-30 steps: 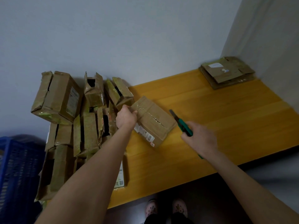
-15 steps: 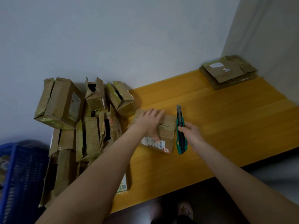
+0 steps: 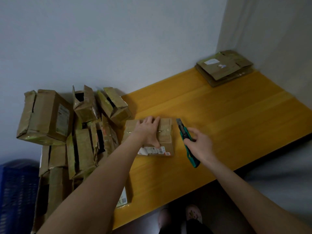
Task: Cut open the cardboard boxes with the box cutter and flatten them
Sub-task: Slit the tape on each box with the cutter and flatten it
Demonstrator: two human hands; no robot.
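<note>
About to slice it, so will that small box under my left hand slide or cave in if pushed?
It may slide: the small box sits on a smooth table, so the left hand pressing flat helps. Its creased cardboard probably dents easily under the box cutter.

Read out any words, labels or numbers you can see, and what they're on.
Nothing is legible.
White shipping label on the box under the left hand: too blurred.
Side label on the big box at left: too blurred.
White label on the flattened stack: too small.
</note>
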